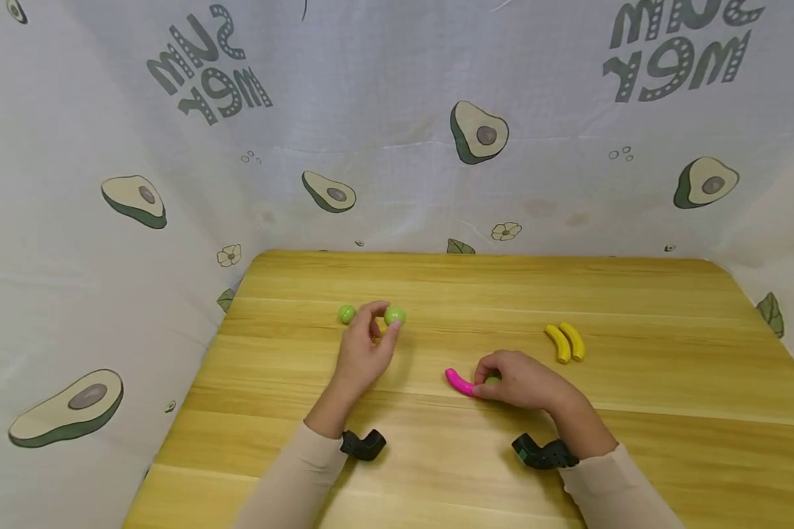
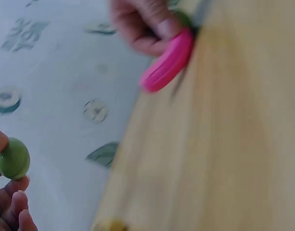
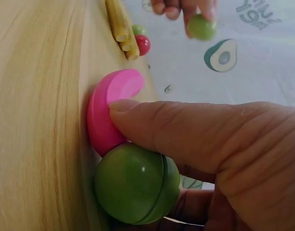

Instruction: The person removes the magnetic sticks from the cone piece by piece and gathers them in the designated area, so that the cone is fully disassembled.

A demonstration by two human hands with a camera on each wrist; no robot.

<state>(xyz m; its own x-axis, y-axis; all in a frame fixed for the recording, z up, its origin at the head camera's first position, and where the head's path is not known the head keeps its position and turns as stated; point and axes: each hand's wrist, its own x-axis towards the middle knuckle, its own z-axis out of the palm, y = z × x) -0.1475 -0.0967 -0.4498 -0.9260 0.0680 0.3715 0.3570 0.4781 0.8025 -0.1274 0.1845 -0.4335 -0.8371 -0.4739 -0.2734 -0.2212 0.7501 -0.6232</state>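
Note:
My left hand (image 1: 364,353) pinches a small green ball (image 1: 394,316) between thumb and fingertips, raised above the table. Another green ball (image 1: 347,314) lies just left of that hand, and yellow toy bananas (image 3: 119,29) lie near it, mostly hidden by the hand in the head view. My right hand (image 1: 519,378) pinches a pink toy banana (image 1: 459,382) at one end, with the thumb along its side. Under the same hand a green ball with a seam (image 3: 133,183) touches the pink banana; the fingers behind are partly hidden.
Two yellow toy bananas (image 1: 565,343) lie side by side beyond my right hand. A red ball (image 3: 142,44) sits beside the far bananas in the right wrist view. The wooden table (image 1: 437,470) ends at a printed white curtain (image 1: 397,147).

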